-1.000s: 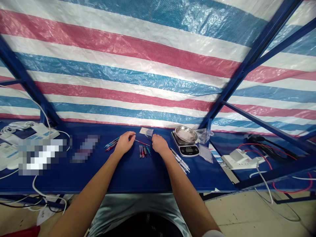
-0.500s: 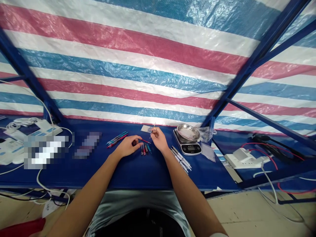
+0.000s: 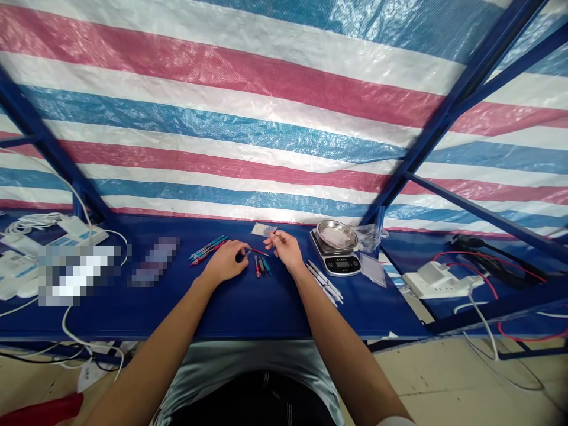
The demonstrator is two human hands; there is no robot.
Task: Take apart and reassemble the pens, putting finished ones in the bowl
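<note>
My left hand [image 3: 228, 260] is curled at the middle of the blue table, closed around a short greyish pen part [image 3: 248, 252]. A thin red pen refill [image 3: 260, 251] reaches from its fingertips toward the right. Just below lie several short pen barrel pieces [image 3: 261, 266], in red, dark and teal. My right hand [image 3: 284, 249] has thumb and fingers pinched together; what they hold is too small to make out. Beside its fingertips is a small clear bag [image 3: 262, 229] with tiny pale pieces. Blue and red pens [image 3: 208, 249] lie left of my left hand.
A digital scale [image 3: 341, 264] carries a metal bowl [image 3: 337, 235] on the right. White pens [image 3: 323, 283] lie in front of it, with a clear plastic packet [image 3: 373, 270] beside it. Power strips [image 3: 441, 283] and cables flank the work area. Blue frame bars slope overhead.
My left hand has picked up one of the short barrel pieces. My right hand has shifted slightly; the thin upright piece above its fingers no longer shows. The view has moved a little.
</note>
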